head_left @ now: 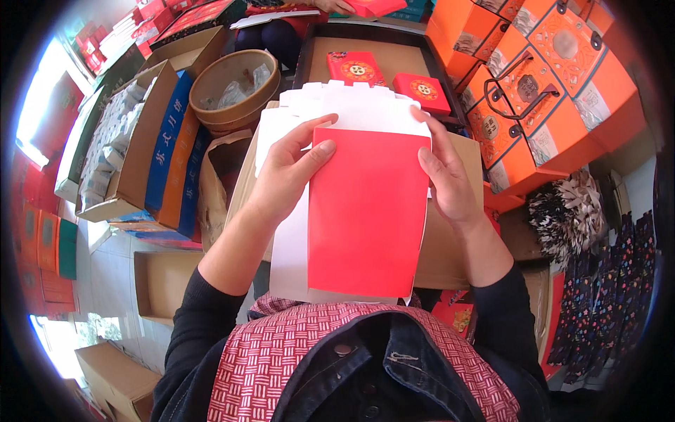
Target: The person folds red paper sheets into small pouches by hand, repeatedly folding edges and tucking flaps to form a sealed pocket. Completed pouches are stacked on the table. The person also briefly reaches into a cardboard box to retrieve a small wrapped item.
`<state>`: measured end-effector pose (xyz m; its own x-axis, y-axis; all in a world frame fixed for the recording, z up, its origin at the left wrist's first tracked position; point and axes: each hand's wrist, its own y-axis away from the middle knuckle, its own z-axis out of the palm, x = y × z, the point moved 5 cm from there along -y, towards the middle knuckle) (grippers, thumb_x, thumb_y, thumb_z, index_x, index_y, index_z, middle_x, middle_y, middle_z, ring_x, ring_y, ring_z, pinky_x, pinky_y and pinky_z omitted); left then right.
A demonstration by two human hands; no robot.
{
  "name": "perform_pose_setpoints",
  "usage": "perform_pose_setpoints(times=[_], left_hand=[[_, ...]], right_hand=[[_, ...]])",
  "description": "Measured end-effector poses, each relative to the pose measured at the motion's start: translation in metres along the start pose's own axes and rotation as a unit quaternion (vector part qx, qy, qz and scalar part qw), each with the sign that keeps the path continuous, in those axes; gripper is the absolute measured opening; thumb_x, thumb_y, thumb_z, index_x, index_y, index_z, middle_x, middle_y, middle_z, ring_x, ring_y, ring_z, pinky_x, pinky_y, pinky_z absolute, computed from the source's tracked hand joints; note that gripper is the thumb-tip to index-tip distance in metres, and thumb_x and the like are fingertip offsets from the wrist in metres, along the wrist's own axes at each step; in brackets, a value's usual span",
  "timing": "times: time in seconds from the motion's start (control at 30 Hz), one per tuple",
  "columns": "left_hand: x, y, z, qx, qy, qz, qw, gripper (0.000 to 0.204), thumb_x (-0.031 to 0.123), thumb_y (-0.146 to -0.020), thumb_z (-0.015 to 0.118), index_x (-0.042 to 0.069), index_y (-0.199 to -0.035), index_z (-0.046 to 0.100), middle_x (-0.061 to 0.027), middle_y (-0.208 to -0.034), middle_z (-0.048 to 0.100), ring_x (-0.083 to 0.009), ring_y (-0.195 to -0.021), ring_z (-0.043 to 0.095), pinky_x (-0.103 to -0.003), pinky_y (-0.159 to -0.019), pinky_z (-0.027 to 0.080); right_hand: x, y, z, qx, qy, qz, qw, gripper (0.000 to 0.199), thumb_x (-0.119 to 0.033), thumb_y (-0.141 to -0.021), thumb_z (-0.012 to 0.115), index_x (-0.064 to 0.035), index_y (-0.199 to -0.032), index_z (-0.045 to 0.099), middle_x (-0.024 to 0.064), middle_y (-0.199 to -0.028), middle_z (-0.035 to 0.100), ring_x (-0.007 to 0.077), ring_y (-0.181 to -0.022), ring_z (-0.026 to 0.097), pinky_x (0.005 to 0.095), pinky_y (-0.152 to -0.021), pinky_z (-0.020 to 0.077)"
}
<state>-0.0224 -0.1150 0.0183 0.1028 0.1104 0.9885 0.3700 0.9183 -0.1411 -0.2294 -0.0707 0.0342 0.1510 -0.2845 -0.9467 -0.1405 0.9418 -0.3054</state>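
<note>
A red cardboard box blank (365,218), flat with white edges, lies in front of my chest and slants toward me. My left hand (295,158) grips its upper left edge, thumb on the red face and fingers behind. My right hand (448,169) holds the upper right edge, thumb at the rim and fingertips on the white flap. Under and beyond it spread several white flat card blanks (341,98) with notched edges. They rest on a brown cardboard surface (450,246). The lower edge of the red blank reaches my red patterned apron (260,352).
Two finished red boxes (355,68) sit in a dark-rimmed tray (315,60) ahead. Orange gift boxes (527,91) are stacked at right. On the left stand a brown tub (218,116) and a carton of white packets (112,151). Another person's hand (334,5) shows at the top.
</note>
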Motion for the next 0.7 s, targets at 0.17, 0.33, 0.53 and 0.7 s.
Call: perform_pose_setpoints(times=[0.17, 0.33, 0.53, 0.7], left_hand=[[-0.002, -0.004, -0.001, -0.023, 0.079, -0.004, 0.997, 0.037, 0.024, -0.098, 0.052, 0.0, -0.125, 0.056, -0.0119, -0.109, 0.063, -0.0146, -0.101, 0.059, -0.026, -0.088, 0.047], [0.005, -0.011, -0.005, -0.048, 0.064, 0.07, 0.994, 0.027, 0.012, -0.097, 0.051, 0.0, -0.119, 0.061, -0.0096, -0.112, 0.062, -0.0144, -0.099, 0.059, -0.026, -0.089, 0.047], [0.013, -0.008, -0.002, -0.055, 0.054, 0.149, 0.986, 0.011, -0.003, -0.091, 0.054, 0.001, -0.1, 0.059, -0.0107, -0.115, 0.06, -0.0156, -0.101, 0.059, -0.027, -0.09, 0.047], [0.021, -0.005, 0.012, -0.062, 0.097, 0.17, 0.979, 0.019, -0.009, -0.09, 0.05, 0.004, -0.101, 0.042, -0.0139, -0.112, 0.059, -0.0171, -0.104, 0.058, -0.031, -0.093, 0.048]], right_hand=[[0.008, -0.012, -0.019, -0.087, -0.012, 0.113, 0.99, 0.039, -0.024, -0.099, 0.049, -0.0003, -0.129, 0.053, 0.0035, -0.099, 0.062, 0.0096, -0.096, 0.057, 0.0241, -0.089, 0.0443], [0.004, -0.017, -0.022, 0.009, 0.135, -0.068, 0.989, 0.028, -0.022, -0.096, 0.053, -0.0001, -0.109, 0.064, 0.0116, -0.108, 0.065, 0.0132, -0.097, 0.059, 0.0277, -0.087, 0.0466], [-0.023, -0.028, -0.011, -0.062, -0.157, -0.008, 0.986, 0.02, -0.017, -0.092, 0.059, -0.0022, -0.078, 0.056, 0.0184, -0.104, 0.066, 0.0218, -0.103, 0.063, 0.032, -0.083, 0.0503], [-0.046, -0.07, 0.005, -0.184, 0.133, 0.13, 0.965, 0.029, -0.029, -0.095, 0.056, -0.0013, -0.095, 0.064, 0.0119, -0.095, 0.068, 0.0215, -0.092, 0.066, 0.0315, -0.083, 0.0525]])
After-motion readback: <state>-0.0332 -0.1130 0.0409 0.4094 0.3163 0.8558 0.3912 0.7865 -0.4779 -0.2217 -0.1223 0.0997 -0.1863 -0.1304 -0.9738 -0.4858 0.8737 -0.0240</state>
